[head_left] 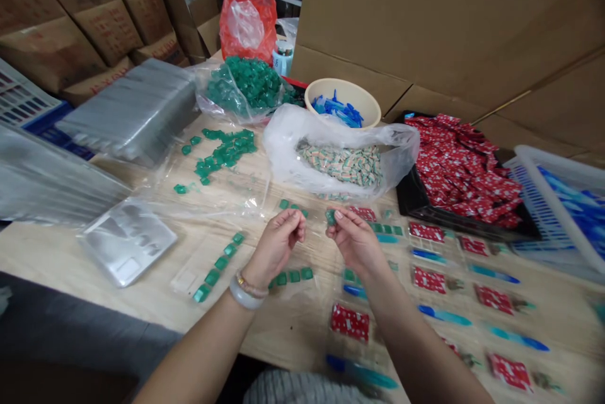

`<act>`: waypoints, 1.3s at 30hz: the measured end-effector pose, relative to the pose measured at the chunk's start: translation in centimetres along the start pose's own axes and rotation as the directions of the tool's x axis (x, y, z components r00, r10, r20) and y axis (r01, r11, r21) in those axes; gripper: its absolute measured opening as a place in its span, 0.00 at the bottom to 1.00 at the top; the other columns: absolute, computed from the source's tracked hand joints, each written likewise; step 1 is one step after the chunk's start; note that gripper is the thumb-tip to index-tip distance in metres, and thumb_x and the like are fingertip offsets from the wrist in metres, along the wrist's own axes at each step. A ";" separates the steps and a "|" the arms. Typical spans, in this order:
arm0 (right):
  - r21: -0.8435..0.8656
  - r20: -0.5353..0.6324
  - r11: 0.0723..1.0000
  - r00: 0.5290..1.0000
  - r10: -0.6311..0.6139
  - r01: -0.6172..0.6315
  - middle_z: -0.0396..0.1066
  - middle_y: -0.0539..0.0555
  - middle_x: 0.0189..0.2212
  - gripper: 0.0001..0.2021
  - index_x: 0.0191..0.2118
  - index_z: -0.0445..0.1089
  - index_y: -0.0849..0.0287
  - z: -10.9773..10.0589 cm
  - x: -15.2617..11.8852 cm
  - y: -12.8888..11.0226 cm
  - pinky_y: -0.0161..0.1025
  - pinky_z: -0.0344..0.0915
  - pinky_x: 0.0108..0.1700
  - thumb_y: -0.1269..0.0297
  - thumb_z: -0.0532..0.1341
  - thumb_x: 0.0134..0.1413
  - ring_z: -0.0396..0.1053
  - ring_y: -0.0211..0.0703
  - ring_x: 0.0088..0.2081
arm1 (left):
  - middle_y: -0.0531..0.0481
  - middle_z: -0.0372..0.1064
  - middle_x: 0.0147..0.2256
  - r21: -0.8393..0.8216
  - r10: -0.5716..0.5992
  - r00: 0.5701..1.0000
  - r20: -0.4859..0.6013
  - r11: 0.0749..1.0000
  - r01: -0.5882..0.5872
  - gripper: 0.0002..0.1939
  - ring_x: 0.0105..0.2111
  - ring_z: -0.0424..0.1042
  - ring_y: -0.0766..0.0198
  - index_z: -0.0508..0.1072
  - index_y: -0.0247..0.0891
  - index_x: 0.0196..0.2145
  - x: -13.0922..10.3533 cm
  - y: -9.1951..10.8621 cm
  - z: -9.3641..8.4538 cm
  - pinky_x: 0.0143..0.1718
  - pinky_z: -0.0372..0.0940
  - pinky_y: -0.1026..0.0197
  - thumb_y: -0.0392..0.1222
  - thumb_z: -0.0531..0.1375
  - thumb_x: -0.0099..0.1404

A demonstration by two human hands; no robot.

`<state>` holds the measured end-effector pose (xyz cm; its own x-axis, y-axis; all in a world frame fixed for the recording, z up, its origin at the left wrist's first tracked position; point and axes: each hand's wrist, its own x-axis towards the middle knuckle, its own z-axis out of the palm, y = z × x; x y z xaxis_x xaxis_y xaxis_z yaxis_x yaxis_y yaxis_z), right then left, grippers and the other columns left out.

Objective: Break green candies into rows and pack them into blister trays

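My right hand (357, 240) pinches a small translucent green square piece (331, 217) between thumb and fingertips, above the table. Beside it, my left hand (278, 243) is closed in a pinch; whatever its fingertips hold, if anything, is hidden. A bracelet and a pale bangle circle the left wrist. Several green pieces (221, 263) lie in a slanted row on a clear plastic tray at the left. Another row of green pieces (294, 275) sits below my hands. Clear trays to the right carry red patterned packets (350, 322) and blue pointed sticks (444, 315).
Loose green pieces (227, 150) lie beyond my hands, before a bag of green pieces (250, 82). Around them stand a bag of small striped pieces (345, 164), a cream bowl (373, 98), a black tray (406, 193) of red packets, a white basket (534, 171) and stacked clear trays (137, 101).
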<state>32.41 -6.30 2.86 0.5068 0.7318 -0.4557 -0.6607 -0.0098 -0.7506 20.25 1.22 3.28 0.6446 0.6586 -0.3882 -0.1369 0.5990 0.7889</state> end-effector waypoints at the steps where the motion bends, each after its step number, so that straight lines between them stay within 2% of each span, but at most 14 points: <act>1: 0.011 0.017 1.000 1.000 0.026 -0.026 0.68 0.47 0.23 0.10 0.29 0.72 0.59 -0.1 -0.1 -0.1 0.32 0.58 0.24 0.65 0.67 0.34 0.61 0.30 0.21 | 0.54 0.58 0.22 0.064 -0.001 1.000 0.004 0.998 0.000 0.11 0.22 0.57 0.73 0.66 0.34 0.25 0.0 -0.1 0.0 0.24 0.54 0.68 0.46 0.57 0.54; 4: 0.025 0.050 0.997 0.996 0.070 -0.071 0.69 0.48 0.24 0.11 0.30 0.73 0.59 -0.2 -0.4 -0.2 0.32 0.59 0.25 0.65 0.67 0.35 0.62 0.30 0.22 | 0.52 0.61 0.23 0.327 0.105 0.994 -0.003 0.940 -0.098 0.10 0.23 0.60 0.70 0.69 0.34 0.30 -0.1 -0.5 0.3 0.26 0.56 0.66 0.44 0.54 0.57; 7: 0.001 0.036 0.998 0.998 0.058 -0.058 0.69 0.48 0.23 0.11 0.30 0.73 0.59 0.1 -0.7 -0.1 0.32 0.59 0.25 0.65 0.67 0.34 0.61 0.30 0.21 | 0.49 0.65 0.28 0.537 0.343 0.939 0.027 0.787 -0.303 0.07 0.30 0.63 0.66 0.71 0.36 0.31 0.1 -0.7 1.1 0.33 0.59 0.64 0.41 0.55 0.57; 9: -0.037 0.022 0.999 1.000 0.017 -0.016 0.69 0.48 0.23 0.11 0.30 0.73 0.58 0.3 -0.9 0.1 0.32 0.59 0.25 0.64 0.67 0.34 0.61 0.31 0.21 | 0.49 0.66 0.29 0.603 0.393 0.918 0.048 0.721 -0.340 0.06 0.32 0.64 0.65 0.71 0.36 0.28 0.3 -0.6 1.6 0.35 0.58 0.63 0.40 0.57 0.56; 12: -0.120 0.020 0.990 0.997 -0.072 0.074 0.70 0.48 0.23 0.11 0.29 0.73 0.58 0.5 -1.0 0.3 0.33 0.59 0.24 0.64 0.67 0.33 0.60 0.30 0.21 | 0.51 0.65 0.23 0.519 0.234 0.972 0.031 0.827 -0.215 0.07 0.25 0.62 0.67 0.70 0.35 0.24 0.6 -0.5 2.0 0.29 0.57 0.64 0.41 0.58 0.53; 14: -0.157 0.042 0.983 0.995 -0.090 0.095 0.69 0.48 0.22 0.10 0.28 0.73 0.58 0.4 -1.1 0.3 0.33 0.58 0.23 0.63 0.67 0.33 0.60 0.30 0.20 | 0.54 0.61 0.20 0.306 0.054 0.997 0.047 0.950 -0.066 0.08 0.21 0.58 0.70 0.68 0.34 0.23 0.8 -0.4 1.8 0.25 0.55 0.66 0.43 0.59 0.52; 18: -0.119 0.037 0.992 0.999 -0.030 0.035 0.68 0.48 0.22 0.10 0.28 0.73 0.58 -0.2 -0.9 0.2 0.32 0.57 0.21 0.63 0.68 0.32 0.59 0.29 0.19 | 0.56 0.57 0.21 -0.102 -0.121 0.987 0.102 0.986 0.131 0.11 0.21 0.57 0.74 0.65 0.35 0.24 0.4 0.0 0.7 0.25 0.54 0.68 0.44 0.62 0.48; 20: -0.090 0.019 0.996 1.000 -0.016 0.018 0.68 0.48 0.22 0.10 0.28 0.73 0.59 -0.5 -0.9 0.3 0.31 0.57 0.21 0.64 0.68 0.32 0.60 0.29 0.19 | 0.56 0.57 0.21 -0.045 -0.100 0.992 0.080 0.994 0.104 0.11 0.21 0.56 0.74 0.64 0.35 0.24 -0.1 -0.2 0.2 0.24 0.53 0.69 0.44 0.61 0.49; 22: -0.080 0.016 0.997 1.000 -0.016 0.017 0.68 0.48 0.22 0.10 0.28 0.73 0.58 -0.5 -0.8 0.4 0.31 0.58 0.22 0.64 0.68 0.33 0.60 0.29 0.20 | 0.56 0.56 0.20 0.149 -0.069 0.996 0.057 0.987 0.060 0.11 0.21 0.56 0.73 0.65 0.34 0.24 -0.4 -0.6 0.1 0.23 0.52 0.68 0.46 0.58 0.53; 25: -0.078 0.007 0.996 0.999 -0.036 0.037 0.69 0.47 0.21 0.10 0.29 0.73 0.58 -0.2 -0.7 0.6 0.32 0.59 0.24 0.65 0.67 0.33 0.61 0.30 0.20 | 0.54 0.60 0.21 0.397 0.026 0.998 0.057 0.917 -0.046 0.11 0.22 0.58 0.70 0.67 0.34 0.25 -0.4 -1.4 0.6 0.25 0.54 0.66 0.45 0.55 0.56; 30: -0.034 -0.026 0.999 0.999 -0.022 0.021 0.70 0.48 0.21 0.10 0.27 0.73 0.60 0.1 -0.6 0.7 0.31 0.60 0.23 0.67 0.68 0.31 0.62 0.30 0.20 | 0.52 0.64 0.23 0.581 0.173 0.981 0.084 0.792 -0.189 0.06 0.27 0.61 0.68 0.67 0.34 0.23 0.5 -1.9 1.0 0.31 0.55 0.65 0.39 0.54 0.55; 33: 0.078 -0.050 0.994 0.995 0.081 -0.077 0.69 0.47 0.19 0.09 0.26 0.73 0.60 -0.2 -0.2 0.6 0.29 0.60 0.22 0.68 0.68 0.31 0.62 0.29 0.19 | 0.55 0.59 0.21 0.532 0.087 0.988 0.129 0.834 -0.144 0.08 0.24 0.57 0.70 0.65 0.34 0.22 0.8 -1.8 0.6 0.28 0.53 0.66 0.40 0.54 0.55; 36: 0.172 -0.043 0.973 0.986 0.163 -0.153 0.68 0.46 0.18 0.07 0.24 0.72 0.61 -0.7 0.4 0.7 0.27 0.60 0.22 0.70 0.68 0.32 0.61 0.27 0.19 | 0.57 0.55 0.19 0.304 -0.056 0.984 0.171 0.953 0.001 0.10 0.20 0.53 0.72 0.62 0.35 0.24 0.7 -1.7 0.1 0.24 0.50 0.67 0.45 0.55 0.55; 39: 0.151 0.006 0.974 0.985 0.172 -0.171 0.67 0.47 0.20 0.08 0.26 0.72 0.60 -1.1 0.8 0.9 0.27 0.62 0.25 0.66 0.67 0.35 0.62 0.28 0.22 | 0.57 0.55 0.20 0.121 -0.092 0.981 0.170 0.990 0.072 0.12 0.21 0.54 0.73 0.62 0.34 0.25 0.7 -1.4 -0.1 0.24 0.50 0.67 0.47 0.57 0.54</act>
<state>32.83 -6.48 1.34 0.3819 0.7234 -0.5752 -0.8135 -0.0322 -0.5807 20.84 0.87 1.85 0.7729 0.5137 -0.3726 0.0017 0.5856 0.8106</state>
